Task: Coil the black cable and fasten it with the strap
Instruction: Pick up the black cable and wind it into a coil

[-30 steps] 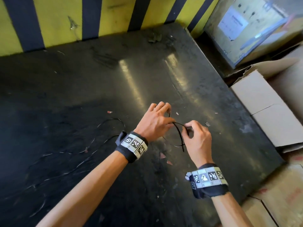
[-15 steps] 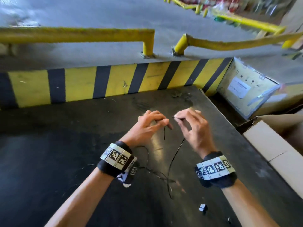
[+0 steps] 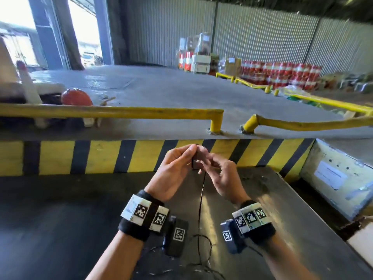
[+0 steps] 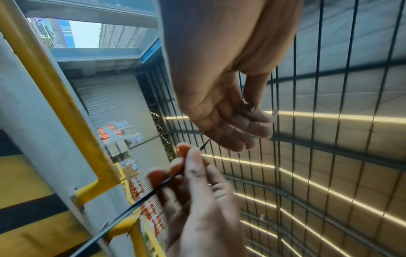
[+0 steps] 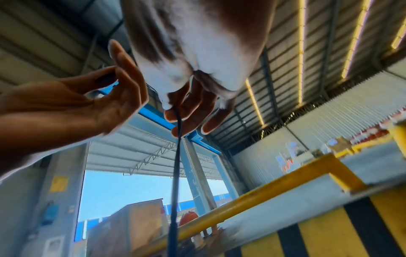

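- Black thin cable [image 3: 202, 188] hangs from between both raised hands down to the dark metal tabletop [image 3: 60, 229]; its slack lies in loose loops on the surface near the wrists.
- L hand [image 3: 173, 170] is up at chest height, thumb & index pinched together at the top, holding a small dark bit; looks like the cable end or strap, can't tell which.
- R hand [image 3: 220, 178] sits just beside the L hand, fingertips touching near the pinch; fingers curled, cable clamped between thumb & fingers.
- L wrist view: a hand at bottom [image 4: 197, 200] nips the cable [image 4: 136, 207] between thumb and fingertips; the cable runs taut down-left across the frame. The other hand [image 4: 222, 111] is above, fingers loosely extended.
- R wrist view: the cable [image 5: 175, 173] drops straight down from the R fingers [image 5: 173, 116]; L hand [image 5: 92, 104] at left w/ thumb & index pressed together.
- Both wrists wear black bands w/ white marker tags [image 3: 145, 214].
- Yellow-black striped kerb [image 3: 101, 156] backs the table; yellow rail [image 3: 121, 112] above it, grey warehouse floor beyond.
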The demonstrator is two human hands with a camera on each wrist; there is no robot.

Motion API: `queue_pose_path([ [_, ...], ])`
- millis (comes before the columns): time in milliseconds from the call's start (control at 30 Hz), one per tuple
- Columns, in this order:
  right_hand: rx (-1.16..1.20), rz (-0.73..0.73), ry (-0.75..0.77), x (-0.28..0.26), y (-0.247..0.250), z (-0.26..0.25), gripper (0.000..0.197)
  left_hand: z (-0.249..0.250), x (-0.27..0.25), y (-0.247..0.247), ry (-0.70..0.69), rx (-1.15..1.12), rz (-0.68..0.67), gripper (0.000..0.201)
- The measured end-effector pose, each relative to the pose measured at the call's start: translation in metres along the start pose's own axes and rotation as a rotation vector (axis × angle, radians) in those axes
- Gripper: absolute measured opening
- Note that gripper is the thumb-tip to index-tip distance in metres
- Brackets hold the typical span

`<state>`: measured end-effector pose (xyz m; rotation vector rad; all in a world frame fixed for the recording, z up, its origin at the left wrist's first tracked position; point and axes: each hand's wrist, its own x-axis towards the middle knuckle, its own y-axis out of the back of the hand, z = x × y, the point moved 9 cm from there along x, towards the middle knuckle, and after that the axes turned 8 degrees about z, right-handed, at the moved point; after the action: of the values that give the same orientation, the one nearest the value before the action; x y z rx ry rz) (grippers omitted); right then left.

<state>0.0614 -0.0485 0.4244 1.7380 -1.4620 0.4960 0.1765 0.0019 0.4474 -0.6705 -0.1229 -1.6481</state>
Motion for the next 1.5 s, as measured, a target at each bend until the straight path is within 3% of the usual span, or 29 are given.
queue_pose_path([
  [233,0.432,-0.186,-0.367,-0.035,-0.08,0.015,0.033,0.05,0.032,0.033,-0.146,-0.025,0.149,0.034],
  [400,0.441,-0.314,-0.448,-0.068,-0.096,0.01,0.035,0.076,0.046,0.058,-0.198,0.07,0.245,0.033],
  [567,0.286,-0.321,-0.374,-0.073,-0.068,0.006,0.043,0.09,0.058,0.075,-0.23,0.284,0.333,0.032],
  [867,-0.028,-0.287,-0.111,-0.036,0.005,-0.061,0.03,0.058,0.059,0.084,-0.165,0.491,0.382,0.029],
  [1167,-0.268,-0.227,0.113,0.007,0.035,-0.092,0.025,0.025,0.048,0.064,-0.103,0.657,0.3,0.025],
  [1500,-0.403,-0.167,0.251,0.059,0.057,-0.11,0.018,0.02,0.033,0.026,-0.019,0.632,0.17,0.025],
])
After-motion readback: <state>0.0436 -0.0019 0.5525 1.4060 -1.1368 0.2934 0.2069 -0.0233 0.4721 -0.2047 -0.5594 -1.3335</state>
